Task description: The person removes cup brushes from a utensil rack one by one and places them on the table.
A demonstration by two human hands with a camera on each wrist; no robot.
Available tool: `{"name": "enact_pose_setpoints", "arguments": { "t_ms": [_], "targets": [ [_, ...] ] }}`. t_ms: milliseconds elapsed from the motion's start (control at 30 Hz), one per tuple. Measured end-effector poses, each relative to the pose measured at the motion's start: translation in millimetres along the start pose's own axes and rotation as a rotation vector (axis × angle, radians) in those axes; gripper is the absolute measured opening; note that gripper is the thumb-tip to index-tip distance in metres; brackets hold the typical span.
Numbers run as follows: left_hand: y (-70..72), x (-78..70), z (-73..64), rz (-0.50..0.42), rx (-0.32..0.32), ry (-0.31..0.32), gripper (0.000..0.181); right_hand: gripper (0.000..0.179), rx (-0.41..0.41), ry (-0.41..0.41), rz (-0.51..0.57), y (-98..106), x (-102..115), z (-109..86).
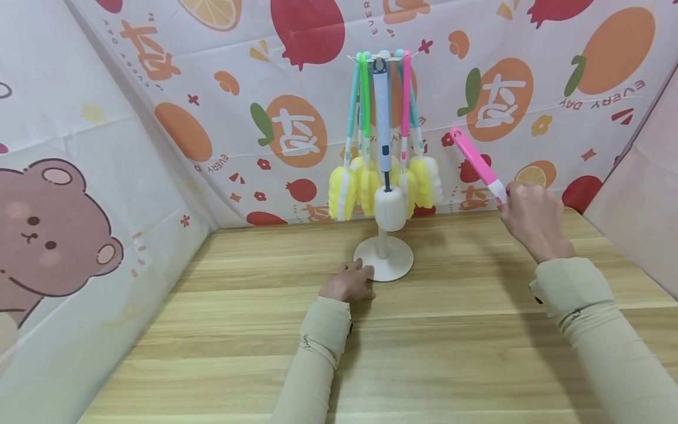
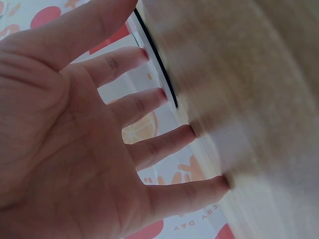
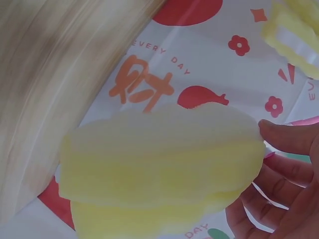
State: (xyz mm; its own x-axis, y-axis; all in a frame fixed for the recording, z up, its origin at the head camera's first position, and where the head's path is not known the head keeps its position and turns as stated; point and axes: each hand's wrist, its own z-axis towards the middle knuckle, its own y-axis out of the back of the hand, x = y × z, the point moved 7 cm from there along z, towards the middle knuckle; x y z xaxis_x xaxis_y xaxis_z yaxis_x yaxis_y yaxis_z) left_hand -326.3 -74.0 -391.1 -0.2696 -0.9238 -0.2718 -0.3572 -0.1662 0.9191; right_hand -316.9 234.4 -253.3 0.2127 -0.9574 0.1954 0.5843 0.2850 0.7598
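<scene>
My right hand (image 1: 535,218) holds a pink-handled sponge brush (image 1: 474,156) above the right side of the table, its handle slanting up and left. In the right wrist view, thumb and fingers grip it near its yellow and white sponge head (image 3: 159,164); the head view hides that part behind the hand. A white stand (image 1: 392,268) with a round base carries several hanging brushes. Beside the base's left front edge lies my left hand (image 1: 346,284). Its fingers (image 2: 144,104) are spread and fairly straight, some fingertips at the base's rim, others on the tabletop.
Around the stand hang brushes with teal, green and pink handles and yellow-white sponges (image 1: 343,194). A blue-handled brush with a white head (image 1: 390,209) hangs in front. A fruit-print cloth (image 1: 233,147) backs the wooden table (image 1: 254,330), with a bear-print cloth (image 1: 47,229) at left.
</scene>
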Motion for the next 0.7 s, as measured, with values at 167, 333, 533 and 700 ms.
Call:
{"name": "enact_pose_setpoints", "arguments": {
  "t_ms": [167,333,533,700],
  "targets": [
    [-0.2,-0.3,-0.7,-0.006,-0.001,-0.002,0.053,0.021,0.007,0.001,-0.017,-2.9,-5.1,-1.2],
    [-0.9,0.1,-1.0,-0.006,0.000,0.000,0.054,0.022,0.041,-0.025,-0.016,-7.2,-11.0,-3.2],
    [-1.5,0.6,-0.5,-0.003,0.007,0.011,0.055,0.020,0.072,-0.043,-0.026,-11.8,-17.2,-5.3],
    [-0.8,0.9,-0.1,-0.001,0.002,0.010,0.055,0.024,0.091,-0.047,-0.041,-15.5,-21.0,-7.7]
  ]
}}
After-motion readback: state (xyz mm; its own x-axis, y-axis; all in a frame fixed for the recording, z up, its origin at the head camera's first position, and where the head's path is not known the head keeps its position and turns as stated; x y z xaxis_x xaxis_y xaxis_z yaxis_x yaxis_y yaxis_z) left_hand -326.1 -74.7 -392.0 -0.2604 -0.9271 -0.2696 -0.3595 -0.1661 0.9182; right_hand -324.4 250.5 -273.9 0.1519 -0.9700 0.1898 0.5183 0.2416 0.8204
